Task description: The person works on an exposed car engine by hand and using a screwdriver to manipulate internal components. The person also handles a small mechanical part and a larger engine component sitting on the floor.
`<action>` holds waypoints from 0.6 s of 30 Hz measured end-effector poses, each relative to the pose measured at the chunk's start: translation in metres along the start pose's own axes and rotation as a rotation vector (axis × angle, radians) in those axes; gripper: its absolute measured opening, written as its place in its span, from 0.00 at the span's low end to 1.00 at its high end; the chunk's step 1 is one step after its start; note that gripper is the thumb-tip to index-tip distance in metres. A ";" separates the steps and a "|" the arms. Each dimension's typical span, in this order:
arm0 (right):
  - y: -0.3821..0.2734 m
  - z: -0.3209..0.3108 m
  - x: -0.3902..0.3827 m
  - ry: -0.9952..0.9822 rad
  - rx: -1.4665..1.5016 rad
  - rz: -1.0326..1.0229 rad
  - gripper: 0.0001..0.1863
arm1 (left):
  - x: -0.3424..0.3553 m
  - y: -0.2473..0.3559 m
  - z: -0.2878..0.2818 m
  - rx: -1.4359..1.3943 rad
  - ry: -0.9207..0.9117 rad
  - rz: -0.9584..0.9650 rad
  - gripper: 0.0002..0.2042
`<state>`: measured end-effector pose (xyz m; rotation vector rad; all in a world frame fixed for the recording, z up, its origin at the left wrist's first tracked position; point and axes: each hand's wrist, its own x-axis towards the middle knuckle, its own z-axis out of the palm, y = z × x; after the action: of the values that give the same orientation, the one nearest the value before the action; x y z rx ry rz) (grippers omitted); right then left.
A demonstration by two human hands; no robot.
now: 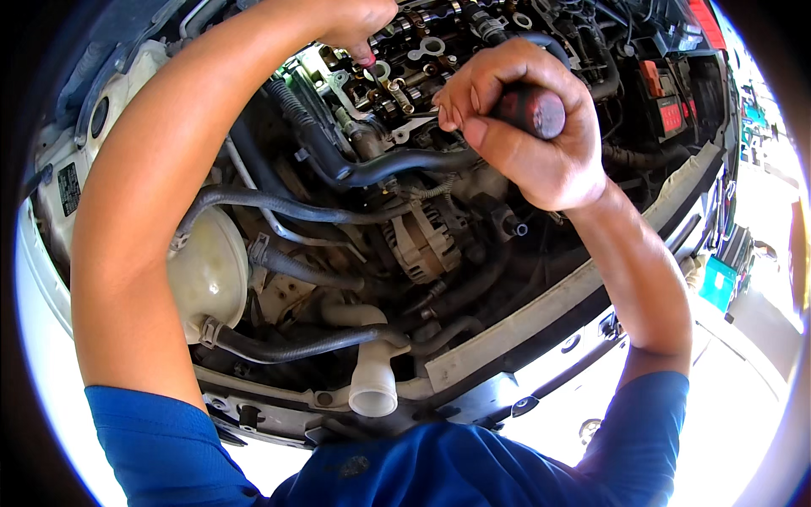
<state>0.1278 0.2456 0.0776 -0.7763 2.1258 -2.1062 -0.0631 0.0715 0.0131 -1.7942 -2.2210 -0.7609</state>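
At the top centre, my left hand [357, 25] is closed on a thin tool with a red part [368, 61], over the exposed engine top [405, 46] with its metal shafts and bolts. Right of centre, my right hand [519, 127] is wrapped round a dark red-and-black cylindrical handle [538, 114], its butt end toward the camera. The far end of this tool is hidden behind my fingers. My right hand is just above the black hoses [389, 165] at the engine's front edge.
A white plastic reservoir [207, 270] sits at the left, an alternator [422, 241] in the middle below the engine. A white funnel-shaped pipe [372, 380] stands near the front panel [524, 321]. The battery [663, 101] is at the upper right.
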 end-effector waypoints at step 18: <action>-0.008 0.055 0.009 0.337 0.001 0.041 0.08 | -0.039 -0.048 0.042 -0.386 -0.130 -0.493 0.57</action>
<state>0.1431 0.1914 0.0839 -0.3939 2.2682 -2.3570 -0.0924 0.0521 -0.0531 -1.4700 -2.8068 -1.2739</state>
